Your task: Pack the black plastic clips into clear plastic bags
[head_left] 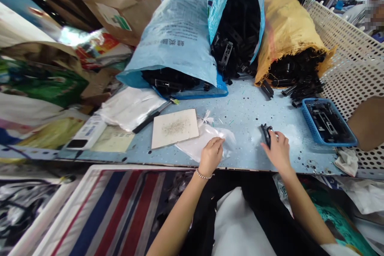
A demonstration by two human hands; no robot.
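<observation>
My left hand (211, 154) rests on a clear plastic bag (207, 138) near the table's front edge, with its fingers curled and pinching the bag. My right hand (278, 150) is closed around a small black plastic part (266, 134) that stands on the light blue table (246, 112). A bead bracelet sits on my left wrist. A white card (175, 128) sprinkled with tiny bits lies just left of the bag.
Two blue sacks (180, 36) and a yellow sack (286, 28) of black parts lie open at the back. A blue basket (328, 122) with parts sits at the right, beside a white perforated crate (354, 60). A black-handled tool (153, 116) and cluttered packaging lie left.
</observation>
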